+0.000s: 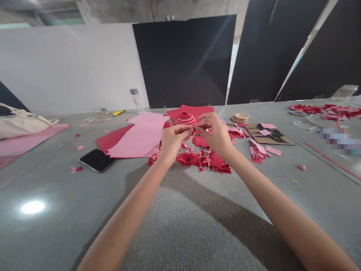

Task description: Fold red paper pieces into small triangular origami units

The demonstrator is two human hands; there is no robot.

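My left hand (175,141) and my right hand (217,133) meet in front of me, raised above the work surface. Thumb and fingers of both are pinched together, almost touching. Whatever is between the fingertips is too small to make out. Just beyond them stands a round, banded red and pink folded-paper form (185,119) with an opening at its top. Below the hands lies a red pleated paper ring (188,159). Small folded red and pink paper pieces (207,158) are heaped beside it, partly hidden by my hands and wrists.
Left are pink paper sheets (139,137), a phone (97,160), a yellow cutter (118,112) and a bottle (135,99). To the right lie a cardboard piece (270,135), wooden discs (240,117) and a red paper pile (329,111). Dark panels (186,60) stand behind.
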